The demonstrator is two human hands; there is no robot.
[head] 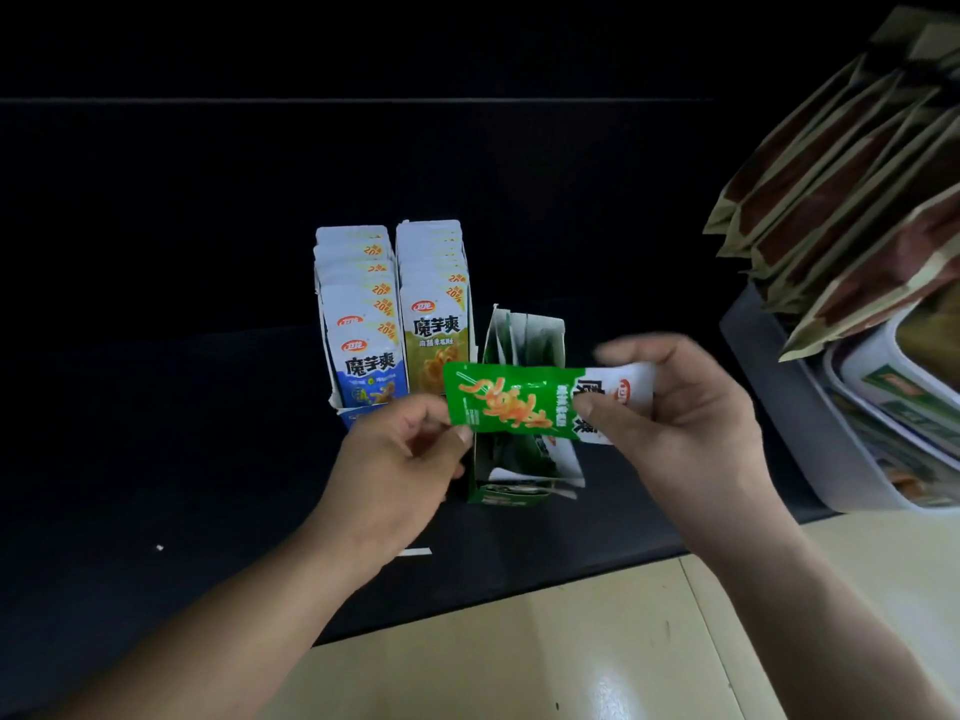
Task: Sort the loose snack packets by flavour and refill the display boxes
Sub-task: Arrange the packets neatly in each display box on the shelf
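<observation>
- Both hands pinch one green packet flat over the green box: your left hand grips its green end, your right hand its white end.
- Turn it upright, white end up, like the blue box and olive box rows, then slide it into the green box.
- Packets read 魔芋爽, with 20% badges; the smaller print is too small to read.

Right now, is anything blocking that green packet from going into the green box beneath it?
Nothing visible does. The green packet is held sideways between the left hand and right hand, directly above the green box. The box's top is open, with packets already inside.
</observation>
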